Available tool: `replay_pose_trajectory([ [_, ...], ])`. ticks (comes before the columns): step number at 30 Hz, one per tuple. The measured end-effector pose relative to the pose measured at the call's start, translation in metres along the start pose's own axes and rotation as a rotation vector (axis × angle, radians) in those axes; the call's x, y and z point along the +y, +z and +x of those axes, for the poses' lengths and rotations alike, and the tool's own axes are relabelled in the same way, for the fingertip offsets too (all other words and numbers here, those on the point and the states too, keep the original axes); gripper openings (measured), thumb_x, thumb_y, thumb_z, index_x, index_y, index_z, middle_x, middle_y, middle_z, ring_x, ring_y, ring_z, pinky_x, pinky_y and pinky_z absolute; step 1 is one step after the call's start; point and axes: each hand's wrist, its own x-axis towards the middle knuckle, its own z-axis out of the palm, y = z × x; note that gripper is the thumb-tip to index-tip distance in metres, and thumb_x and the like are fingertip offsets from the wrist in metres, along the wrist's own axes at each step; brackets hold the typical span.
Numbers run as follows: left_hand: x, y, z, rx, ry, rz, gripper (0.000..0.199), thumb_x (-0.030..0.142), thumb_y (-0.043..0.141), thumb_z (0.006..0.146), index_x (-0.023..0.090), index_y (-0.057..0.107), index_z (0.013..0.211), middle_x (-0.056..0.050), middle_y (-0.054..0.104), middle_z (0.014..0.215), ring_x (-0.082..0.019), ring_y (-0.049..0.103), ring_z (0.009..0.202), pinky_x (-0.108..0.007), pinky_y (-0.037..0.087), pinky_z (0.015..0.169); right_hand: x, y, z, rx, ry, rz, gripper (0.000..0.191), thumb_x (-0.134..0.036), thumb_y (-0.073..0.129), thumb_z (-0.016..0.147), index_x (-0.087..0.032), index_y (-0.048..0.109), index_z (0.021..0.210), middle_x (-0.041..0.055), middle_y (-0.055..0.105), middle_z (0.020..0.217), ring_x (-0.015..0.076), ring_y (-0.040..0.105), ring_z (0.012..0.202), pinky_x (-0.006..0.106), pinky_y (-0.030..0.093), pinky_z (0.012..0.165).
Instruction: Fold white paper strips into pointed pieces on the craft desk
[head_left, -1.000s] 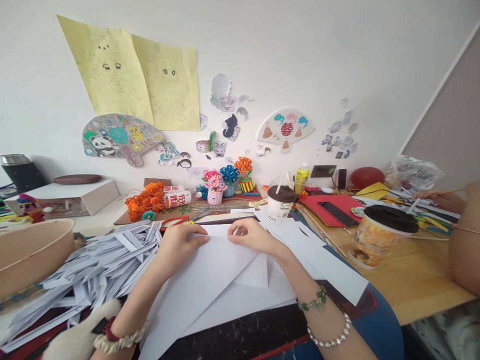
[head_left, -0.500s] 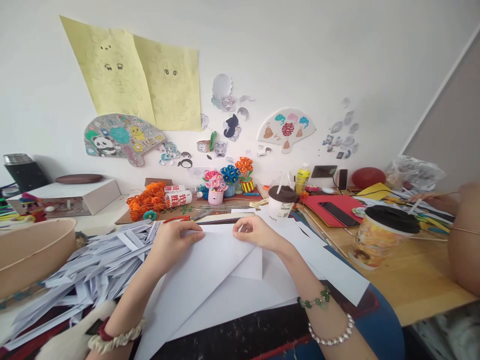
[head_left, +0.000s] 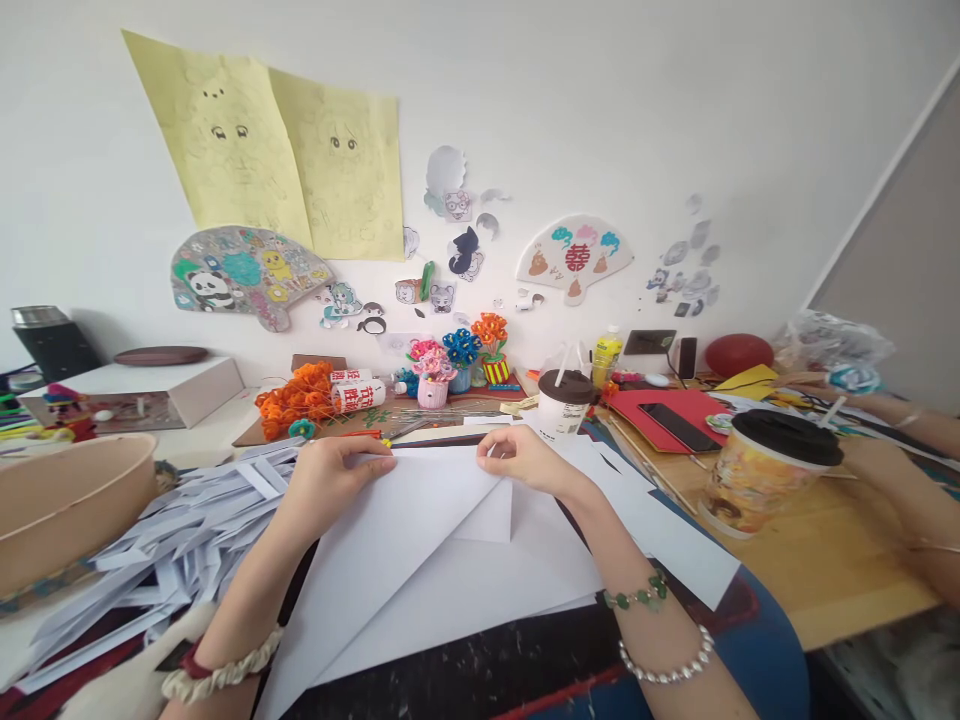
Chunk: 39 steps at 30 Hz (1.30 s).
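Note:
A large white paper sheet point(head_left: 405, 530), folded over diagonally, lies in front of me on more white paper. My left hand point(head_left: 334, 478) pinches its upper left edge, fingers partly hidden behind the wrist side. At the upper right edge, my right hand point(head_left: 525, 458) has thumb and fingertips closed on the same sheet. A small square corner of paper point(head_left: 491, 515) shows below the right hand. Left of the sheet is a big heap of folded white paper strips point(head_left: 202, 530).
A lidded white cup point(head_left: 562, 405) stands behind my right hand; a patterned cup point(head_left: 772, 470) is farther right. A beige basin point(head_left: 75, 500) sits at the left. Orange flowers point(head_left: 296, 400) lie behind. Another person's arms point(head_left: 892, 470) reach in from the right.
My left hand has shifted slightly left and my right hand slightly right along the sheet's top edge. The other person's arms have come farther into view.

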Motion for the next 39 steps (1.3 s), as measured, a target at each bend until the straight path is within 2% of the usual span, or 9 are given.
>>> replay_pose_trajectory([
  [7, -0.006, -0.005, 0.001, 0.066, -0.063, 0.025, 0.033, 0.055, 0.065, 0.066, 0.025, 0.077, 0.075, -0.002, 0.076, 0.086, -0.026, 0.068, 0.078, -0.031, 0.050, 0.073, -0.004, -0.005, -0.004, 0.028, 0.036, -0.001, 0.012, -0.028, 0.069, 0.072, -0.016, 0.065, 0.075, 0.0016, 0.063, 0.071, 0.0128, 0.054, 0.064, 0.026, 0.042, 0.061],
  [14, -0.010, -0.010, 0.002, 0.057, -0.088, 0.035, 0.037, 0.058, 0.065, 0.065, 0.025, 0.077, 0.078, -0.002, 0.076, 0.085, -0.025, 0.067, 0.077, -0.031, 0.050, 0.076, -0.003, -0.009, -0.005, 0.014, 0.038, -0.009, 0.015, -0.031, 0.069, 0.074, -0.016, 0.066, 0.076, 0.0013, 0.064, 0.068, 0.0147, 0.058, 0.065, 0.027, 0.042, 0.061],
  [26, -0.010, -0.018, 0.000, 0.074, -0.131, -0.026, 0.041, 0.062, 0.067, 0.059, 0.025, 0.076, 0.073, -0.002, 0.076, 0.078, -0.026, 0.067, 0.078, -0.030, 0.049, 0.069, -0.002, -0.016, -0.006, -0.019, 0.032, -0.032, 0.020, -0.035, 0.068, 0.076, -0.016, 0.065, 0.078, 0.0017, 0.065, 0.065, 0.0157, 0.059, 0.065, 0.028, 0.042, 0.060],
  [31, -0.016, -0.023, 0.000, 0.068, -0.153, -0.025, 0.041, 0.062, 0.068, 0.058, 0.024, 0.076, 0.072, -0.002, 0.075, 0.078, -0.026, 0.066, 0.077, -0.028, 0.048, 0.066, -0.002, -0.018, -0.008, -0.030, 0.037, -0.034, 0.017, -0.033, 0.068, 0.076, -0.016, 0.065, 0.078, 0.0020, 0.065, 0.065, 0.0156, 0.059, 0.065, 0.027, 0.041, 0.060],
  [35, -0.025, -0.031, -0.001, 0.178, -0.199, -0.066, 0.041, 0.060, 0.069, 0.059, 0.023, 0.075, 0.074, -0.004, 0.074, 0.080, -0.025, 0.065, 0.079, -0.028, 0.047, 0.064, 0.001, -0.021, -0.008, 0.013, 0.027, -0.022, 0.017, -0.032, 0.068, 0.076, -0.016, 0.065, 0.078, 0.0026, 0.065, 0.068, 0.0154, 0.060, 0.065, 0.029, 0.044, 0.064],
  [39, -0.024, -0.030, -0.002, 0.256, -0.213, -0.138, 0.043, 0.059, 0.070, 0.059, 0.021, 0.075, 0.078, -0.004, 0.074, 0.085, -0.026, 0.065, 0.083, -0.028, 0.049, 0.064, 0.002, -0.017, -0.005, 0.020, 0.015, 0.046, 0.029, -0.043, 0.069, 0.077, -0.015, 0.065, 0.083, 0.0044, 0.066, 0.077, 0.0150, 0.061, 0.067, 0.029, 0.047, 0.064],
])
